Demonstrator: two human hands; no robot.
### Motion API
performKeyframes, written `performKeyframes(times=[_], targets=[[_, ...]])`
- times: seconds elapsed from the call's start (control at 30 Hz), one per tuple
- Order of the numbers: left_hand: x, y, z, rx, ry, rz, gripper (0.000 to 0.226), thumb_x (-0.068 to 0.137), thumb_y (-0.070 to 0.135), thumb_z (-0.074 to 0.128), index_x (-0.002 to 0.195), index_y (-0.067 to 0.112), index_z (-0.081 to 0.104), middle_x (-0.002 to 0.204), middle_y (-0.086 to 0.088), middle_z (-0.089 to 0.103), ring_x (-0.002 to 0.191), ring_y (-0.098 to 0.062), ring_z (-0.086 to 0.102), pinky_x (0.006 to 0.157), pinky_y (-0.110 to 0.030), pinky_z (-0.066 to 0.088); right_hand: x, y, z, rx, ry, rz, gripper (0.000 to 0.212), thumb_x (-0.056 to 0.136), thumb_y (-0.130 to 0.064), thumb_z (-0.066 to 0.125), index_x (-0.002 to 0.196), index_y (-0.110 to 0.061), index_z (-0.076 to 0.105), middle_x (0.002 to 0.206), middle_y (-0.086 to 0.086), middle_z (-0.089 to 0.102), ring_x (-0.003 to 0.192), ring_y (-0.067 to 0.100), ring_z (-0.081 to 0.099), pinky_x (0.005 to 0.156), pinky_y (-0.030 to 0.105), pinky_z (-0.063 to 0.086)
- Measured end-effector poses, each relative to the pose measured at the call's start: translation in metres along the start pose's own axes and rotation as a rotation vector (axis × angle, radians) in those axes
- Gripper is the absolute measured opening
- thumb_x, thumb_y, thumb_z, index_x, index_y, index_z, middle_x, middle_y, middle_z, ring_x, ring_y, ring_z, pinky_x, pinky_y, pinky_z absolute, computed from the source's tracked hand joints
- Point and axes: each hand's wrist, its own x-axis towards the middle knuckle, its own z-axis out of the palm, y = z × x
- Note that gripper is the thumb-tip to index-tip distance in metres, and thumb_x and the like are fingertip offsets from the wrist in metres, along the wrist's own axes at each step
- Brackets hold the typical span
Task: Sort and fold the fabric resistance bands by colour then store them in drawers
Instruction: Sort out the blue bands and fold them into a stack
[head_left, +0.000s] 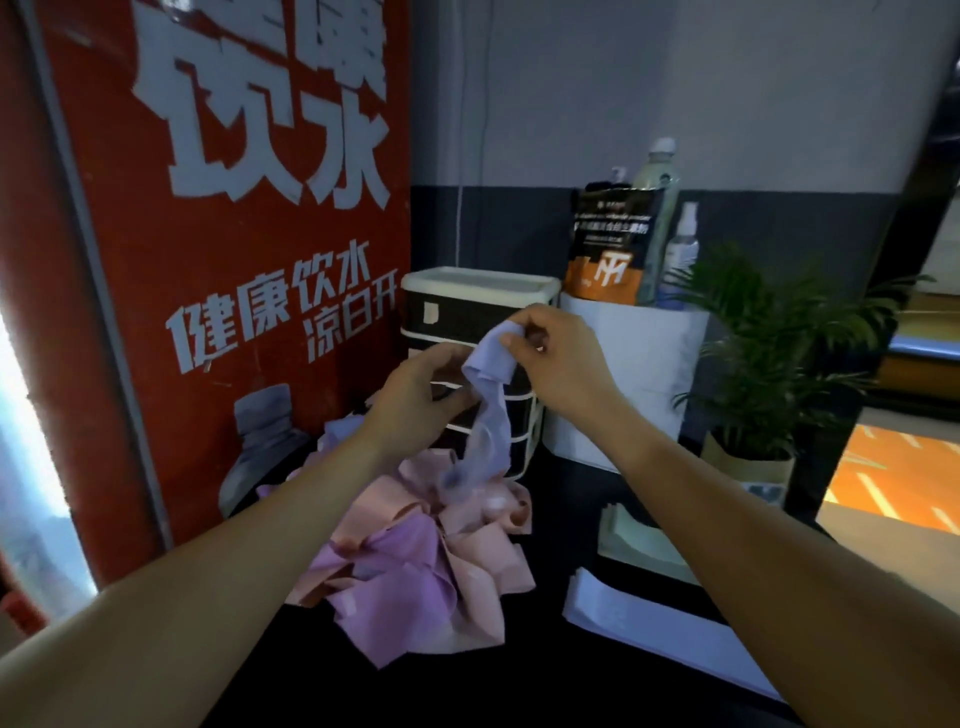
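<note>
I see one pale lilac band (491, 395) held up in the air, above the pile of bands (415, 551) on the dark desk (519, 691). The band hangs long and straight down. Its top end is bunched at the right hand (558, 358), and its bottom end just reaches the pile.

The right hand pinches the top of the band between thumb and fingers. That grip is closed on the cloth. The left hand (415, 400) is lower and to the left. Its fingers curl around the band partway down, so that grip looks closed on the band too, though the fingertips are partly hidden.

So the band runs downward from the top grip, and the left hand is the one nearer to the loose tail. I think the next move is for the left hand to slide down and bring the tail up to fold it in half.

The pile is pink and purple mixed, so the sorting looks barely begun.

The small drawer unit (480, 312) stands right behind the hands. I cannot tell if any drawer is open.
</note>
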Motion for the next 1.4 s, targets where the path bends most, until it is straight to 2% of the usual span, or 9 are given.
performKeyframes(times=[0.2, 0.4, 0.57, 0.77, 0.9, 1.07, 1.2, 1.3, 1.4], targets=[[-0.021, 0.027, 0.034, -0.23, -0.02, -0.102, 0.007, 0.086, 0.011, 0.065, 0.09, 0.011, 0.059, 0.081, 0.0, 0.064, 0.079, -0.012, 0.06, 0.072, -0.031, 0.049, -0.023, -0.001, -0.028, 0.131, 0.036, 0.114, 0.01, 0.089, -0.014, 0.06, 0.093, -0.006, 0.064, 0.084, 0.008, 0.064, 0.078, 0.025, 0.063, 0.073, 0.032, 0.051], [-0.028, 0.024, 0.044, 0.037, 0.085, -0.017, 0.025, 0.093, 0.02, 0.054, 0.072, 0.007, 0.055, 0.059, 0.005, 0.042, 0.053, -0.001, 0.038, 0.052, -0.018, 0.03, -0.045, 0.007, -0.046, 0.195, 0.011, 0.216, 0.011, 0.09, -0.015, 0.06, 0.081, -0.008, 0.062, 0.073, 0.007, 0.059, 0.064, 0.018, 0.053, 0.06, 0.025, 0.043], [-0.036, 0.027, 0.045, 0.135, 0.062, -0.011, 0.032, 0.089, 0.042, 0.046, 0.068, 0.018, 0.043, 0.062, 0.005, 0.042, 0.057, -0.001, 0.044, 0.054, -0.015, 0.034, -0.056, 0.011, -0.054, 0.209, -0.028, 0.269, 0.022, 0.091, -0.018, 0.059, 0.093, 0.003, 0.063, 0.078, 0.01, 0.059, 0.067, 0.014, 0.05, 0.064, 0.026, 0.041], [-0.046, 0.019, 0.051, 0.236, -0.022, -0.06, 0.01, 0.082, 0.016, 0.069, 0.081, 0.017, 0.059, 0.076, 0.0, 0.061, 0.069, -0.009, 0.055, 0.06, -0.015, 0.04, -0.061, 0.008, -0.057, 0.288, 0.009, 0.28, 0.028, 0.092, -0.018, 0.057, 0.089, 0.009, 0.058, 0.071, 0.013, 0.05, 0.06, 0.016, 0.041, 0.059, 0.029, 0.036], [-0.043, 0.021, 0.037, 0.034, 0.194, -0.202, 0.022, 0.089, 0.008, 0.059, 0.073, 0.022, 0.061, 0.071, 0.006, 0.061, 0.058, 0.003, 0.054, 0.055, -0.015, 0.042, -0.071, 0.015, -0.063, 0.321, 0.023, 0.302, 0.029, 0.092, -0.017, 0.057, 0.085, 0.011, 0.057, 0.071, 0.016, 0.053, 0.059, 0.016, 0.043, 0.056, 0.027, 0.035], [-0.033, 0.048, 0.036, -0.327, 0.329, -0.328, 0.018, 0.091, 0.002, 0.054, 0.082, 0.015, 0.062, 0.083, -0.002, 0.064, 0.071, -0.01, 0.061, 0.06, -0.017, 0.054, -0.097, 0.024, -0.054, 0.233, -0.211, 0.369, 0.03, 0.088, -0.019, 0.064, 0.075, 0.008, 0.059, 0.063, 0.02, 0.052, 0.058, 0.017, 0.042, 0.059, 0.028, 0.034], [-0.034, 0.062, 0.041, -0.398, 0.277, -0.289, 0.017, 0.092, 0.003, 0.054, 0.082, 0.015, 0.061, 0.08, 0.0, 0.064, 0.059, 0.001, 0.061, 0.059, -0.019, 0.055, -0.109, 0.025, -0.048, 0.132, -0.366, 0.41, 0.032, 0.088, -0.02, 0.064, 0.062, -0.007, 0.051, 0.053, -0.001, 0.041, 0.046, 0.006, 0.035, 0.052, 0.021, 0.031], [-0.036, 0.064, 0.044, -0.398, 0.239, -0.28, 0.017, 0.091, 0.002, 0.055, 0.084, 0.015, 0.061, 0.081, -0.001, 0.065, 0.064, -0.004, 0.062, 0.062, -0.022, 0.055, -0.108, 0.023, -0.047, 0.085, -0.332, 0.413, 0.013, 0.087, -0.022, 0.065, 0.083, -0.01, 0.063, 0.072, -0.002, 0.056, 0.065, 0.008, 0.05, 0.059, 0.018, 0.039], [-0.035, 0.065, 0.046, -0.435, 0.216, -0.286, 0.019, 0.091, -0.001, 0.053, 0.084, 0.016, 0.061, 0.081, -0.001, 0.065, 0.065, -0.004, 0.062, 0.059, -0.018, 0.054, -0.098, 0.015, -0.052, 0.111, -0.132, 0.365, 0.022, 0.089, -0.021, 0.062, 0.104, -0.005, 0.063, 0.089, -0.001, 0.058, 0.083, 0.012, 0.054, 0.061, 0.012, 0.04]])
